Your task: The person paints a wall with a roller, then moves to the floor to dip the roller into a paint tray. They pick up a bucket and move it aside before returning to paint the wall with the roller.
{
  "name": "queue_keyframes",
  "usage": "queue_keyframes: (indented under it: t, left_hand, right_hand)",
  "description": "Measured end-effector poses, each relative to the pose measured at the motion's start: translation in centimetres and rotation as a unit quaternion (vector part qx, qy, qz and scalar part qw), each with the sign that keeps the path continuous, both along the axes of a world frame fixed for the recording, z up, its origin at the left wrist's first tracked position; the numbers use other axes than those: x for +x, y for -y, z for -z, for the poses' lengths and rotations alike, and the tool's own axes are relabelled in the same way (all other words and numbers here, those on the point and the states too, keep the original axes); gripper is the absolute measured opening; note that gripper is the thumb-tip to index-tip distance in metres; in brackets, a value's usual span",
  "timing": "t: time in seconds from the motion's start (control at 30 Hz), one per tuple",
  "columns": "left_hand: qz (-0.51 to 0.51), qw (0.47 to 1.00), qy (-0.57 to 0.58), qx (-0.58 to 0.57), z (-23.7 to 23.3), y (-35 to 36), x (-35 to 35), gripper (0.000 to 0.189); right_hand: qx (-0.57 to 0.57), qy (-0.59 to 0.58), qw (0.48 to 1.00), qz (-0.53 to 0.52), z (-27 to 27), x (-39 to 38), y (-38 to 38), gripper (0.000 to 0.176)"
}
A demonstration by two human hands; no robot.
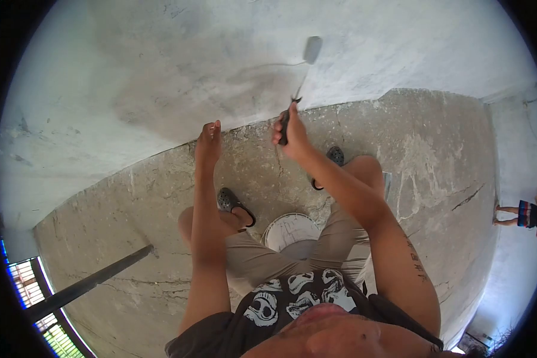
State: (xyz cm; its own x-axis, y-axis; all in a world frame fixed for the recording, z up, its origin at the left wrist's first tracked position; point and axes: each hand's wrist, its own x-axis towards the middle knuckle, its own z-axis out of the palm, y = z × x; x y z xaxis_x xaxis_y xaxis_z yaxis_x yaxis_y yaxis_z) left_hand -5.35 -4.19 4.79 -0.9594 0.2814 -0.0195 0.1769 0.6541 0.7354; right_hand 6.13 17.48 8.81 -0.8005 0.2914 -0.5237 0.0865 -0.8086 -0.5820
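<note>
My right hand (292, 132) is wrapped round the black handle of a small paint roller (312, 51). Its thin metal rod reaches up from my fist, and the grey-white roller head is close against the pale wall (179, 53). The head is slightly blurred. Left of it, my left hand (209, 138) is raised near the foot of the wall, its fingers curled in with no object showing in them. A damp-looking darker patch (155, 101) spreads over the wall above my left hand.
Between my legs stands a white round bucket (267, 234). My feet in dark clogs (227, 200) rest on the cracked concrete floor (423, 155). A dark bar (95, 281) juts in at lower left, near a barred window (27, 283). Another person (524, 214) stands at far right.
</note>
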Motion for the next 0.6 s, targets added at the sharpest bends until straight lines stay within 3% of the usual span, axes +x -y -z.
queue_keyframes:
  t: [0.13,0.23,0.3,0.43,0.5,0.53,0.6]
  left_hand:
    - [0.018,1.000,-0.010,-0.008,0.0,-0.4,-0.1,0.058]
    - [0.033,0.999,-0.010,-0.019,0.6,-1.5,0.0,0.057]
    - [0.047,0.999,0.002,-0.022,0.8,-1.9,0.1,0.057]
    - [0.031,0.999,0.012,-0.025,1.3,-1.9,0.1,0.056]
    - [0.041,0.999,-0.005,-0.007,1.6,-1.5,0.0,0.056]
    - [0.038,0.999,-0.003,-0.007,2.1,-1.2,-0.2,0.056]
    - [0.038,0.999,-0.009,-0.019,2.8,-0.9,-0.6,0.054]
  right_hand:
    - [-0.021,-0.015,0.999,0.021,0.5,0.3,-2.2,0.052]
    - [0.027,0.023,0.999,-0.035,1.0,1.8,0.6,0.052]
    - [0.038,0.054,0.980,-0.186,0.8,2.9,1.7,0.053]
    - [0.052,0.034,0.981,-0.182,1.0,3.1,1.8,0.053]
    - [0.045,0.040,0.997,-0.046,1.2,2.6,1.0,0.051]
    - [0.045,0.042,0.997,-0.049,1.3,2.1,-0.1,0.051]
    - [-0.067,0.036,0.993,0.086,1.3,0.9,-3.5,0.050]
